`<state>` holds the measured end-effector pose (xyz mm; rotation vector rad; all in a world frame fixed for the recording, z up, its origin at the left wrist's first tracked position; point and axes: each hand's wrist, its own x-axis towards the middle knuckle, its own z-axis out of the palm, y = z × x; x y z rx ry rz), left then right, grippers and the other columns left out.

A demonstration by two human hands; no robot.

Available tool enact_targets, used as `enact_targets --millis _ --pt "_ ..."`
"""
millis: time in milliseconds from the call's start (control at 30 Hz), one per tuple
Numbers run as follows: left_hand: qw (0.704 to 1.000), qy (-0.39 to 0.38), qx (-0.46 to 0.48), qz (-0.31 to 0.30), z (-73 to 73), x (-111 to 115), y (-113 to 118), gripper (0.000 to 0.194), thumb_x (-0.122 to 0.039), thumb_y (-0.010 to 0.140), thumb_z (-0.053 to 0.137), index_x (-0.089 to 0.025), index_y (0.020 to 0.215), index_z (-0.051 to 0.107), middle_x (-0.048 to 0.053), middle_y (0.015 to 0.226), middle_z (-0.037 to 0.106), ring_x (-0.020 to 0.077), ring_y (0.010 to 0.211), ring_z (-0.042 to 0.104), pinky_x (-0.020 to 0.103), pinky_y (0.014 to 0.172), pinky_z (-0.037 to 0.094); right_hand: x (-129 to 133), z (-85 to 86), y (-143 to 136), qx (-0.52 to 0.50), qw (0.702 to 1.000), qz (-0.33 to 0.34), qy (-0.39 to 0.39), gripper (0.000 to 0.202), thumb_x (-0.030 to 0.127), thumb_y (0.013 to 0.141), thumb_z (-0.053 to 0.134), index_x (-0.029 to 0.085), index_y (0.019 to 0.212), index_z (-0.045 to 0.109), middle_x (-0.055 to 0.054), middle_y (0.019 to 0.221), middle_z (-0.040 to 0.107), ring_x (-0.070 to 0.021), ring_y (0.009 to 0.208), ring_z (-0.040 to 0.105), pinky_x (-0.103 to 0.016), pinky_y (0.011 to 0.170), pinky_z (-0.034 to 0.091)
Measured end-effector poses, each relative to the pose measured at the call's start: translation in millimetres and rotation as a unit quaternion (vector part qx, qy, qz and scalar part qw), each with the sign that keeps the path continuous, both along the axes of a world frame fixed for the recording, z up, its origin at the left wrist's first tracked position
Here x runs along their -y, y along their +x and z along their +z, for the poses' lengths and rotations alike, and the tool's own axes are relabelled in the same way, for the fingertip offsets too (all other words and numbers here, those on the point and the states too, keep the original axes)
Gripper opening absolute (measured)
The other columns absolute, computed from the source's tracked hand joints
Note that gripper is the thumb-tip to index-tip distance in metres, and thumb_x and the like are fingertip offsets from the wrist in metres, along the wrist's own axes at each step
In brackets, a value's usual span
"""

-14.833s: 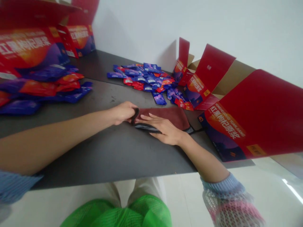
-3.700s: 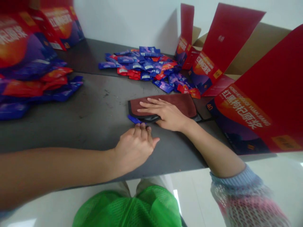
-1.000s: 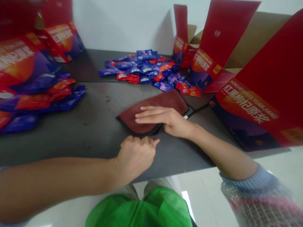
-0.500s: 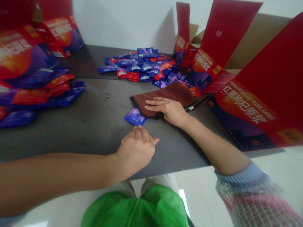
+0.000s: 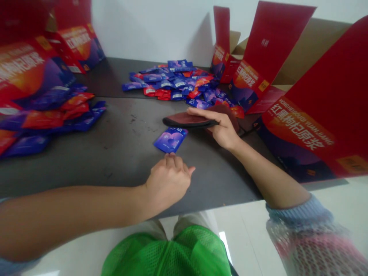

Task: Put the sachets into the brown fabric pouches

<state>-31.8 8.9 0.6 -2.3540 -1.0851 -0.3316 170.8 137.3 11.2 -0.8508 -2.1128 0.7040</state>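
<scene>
A purple-blue sachet (image 5: 170,140) lies on the dark grey table (image 5: 126,153) in front of me. My left hand (image 5: 169,182) is closed at its near corner, with the fingertips touching or pinching that corner. My right hand (image 5: 221,128) grips a brown cloth with black edging (image 5: 181,119), fingers on top and thumb hidden below. The cloth's left part is tilted up above the sachet's far edge, and its right part rests on the table.
A heap of blue and red sachets (image 5: 175,80) lies at the back. More sachets (image 5: 57,115) are piled at the left, before red boxes (image 5: 80,42). Large open red boxes (image 5: 304,138) stand along the right. The table's front edge is near my body.
My right hand has lifted the left part of the cloth and moved slightly right, so more of the sachet shows. My left hand has stayed almost in place.
</scene>
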Motion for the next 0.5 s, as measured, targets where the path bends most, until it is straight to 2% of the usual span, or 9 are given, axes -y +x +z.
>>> enact_targets --millis 100,167,267,367,500 --pt "1.0 -0.002 0.013 -0.008 0.3 -0.4 1.3 0.032 -0.022 0.092 0.064 -0.011 0.063 0.069 0.012 0.06 0.065 0.0275 0.055 0.066 0.035 0.048 0.049 21.4 2.8 -18.7 0.074 0.986 0.134 0.063 0.067 0.004 0.086 0.042 0.026 0.147 0.059 0.0 0.153 0.058 -0.0216 0.152 0.04 -0.044 0.126 0.032" --pt "1.0 -0.003 0.017 -0.01 0.7 -0.4 2.1 0.034 -0.022 0.093 0.063 -0.013 0.061 0.067 0.01 0.055 0.062 0.0269 0.051 0.064 0.035 0.046 0.047 28.7 -1.1 -30.0 0.155 0.965 0.188 0.096 0.07 0.0 0.084 0.042 0.026 0.146 0.06 -0.001 0.156 0.054 -0.0202 0.158 0.026 -0.047 0.127 0.028" --pt "1.0 -0.009 0.014 -0.001 1.5 0.0 3.0 0.035 -0.022 0.093 0.063 -0.013 0.06 0.067 0.011 0.055 0.062 0.0266 0.051 0.064 0.035 0.047 0.047 26.7 -10.1 -39.7 0.246 0.948 0.171 0.11 0.074 -0.003 0.085 0.043 0.032 0.149 0.055 0.001 0.161 0.048 -0.021 0.16 0.016 -0.053 0.128 0.022" --pt "1.0 0.003 0.006 0.005 1.9 0.3 3.3 0.036 -0.023 0.095 0.061 -0.011 0.062 0.069 0.013 0.06 0.066 0.0271 0.056 0.067 0.034 0.05 0.048 16.4 -14.3 -37.4 0.276 0.945 0.13 0.116 0.081 -0.005 0.083 0.042 0.033 0.155 0.047 0.002 0.165 0.042 -0.0237 0.16 0.02 -0.056 0.127 0.024" --pt "1.0 0.015 -0.001 0.001 1.0 0.0 2.8 0.036 -0.023 0.095 0.061 -0.009 0.064 0.072 0.018 0.067 0.071 0.028 0.061 0.07 0.034 0.052 0.05 3.0 -10.9 -23.7 0.308 0.943 0.074 0.1 0.084 -0.004 0.08 0.041 0.027 0.158 0.043 -0.002 0.166 0.04 -0.0274 0.157 0.028 -0.058 0.124 0.03"
